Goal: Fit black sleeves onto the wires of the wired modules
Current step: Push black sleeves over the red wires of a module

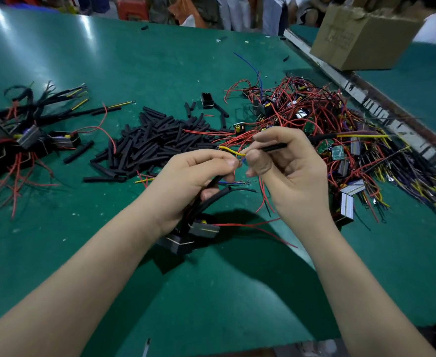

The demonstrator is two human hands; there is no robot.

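A green mat (211, 305) covers the bench, bare along the near edge between the forearms. Above it the left hand (193, 173) pinches a yellow wire (231, 149) and grips sleeved leads of a wired module (198, 231) hanging under the wrist. The right hand (286, 161) pinches a black sleeve (273, 148) at the wire's tip; whether the wire has entered is hidden by the fingers. Beyond lies a pile of loose sleeves (155, 140), sleeved modules (28, 137) cut off at left, a blurred tangle of unsleeved modules (327, 130) right. Farther, open mat, then a cardboard box (361, 37) past a rail.
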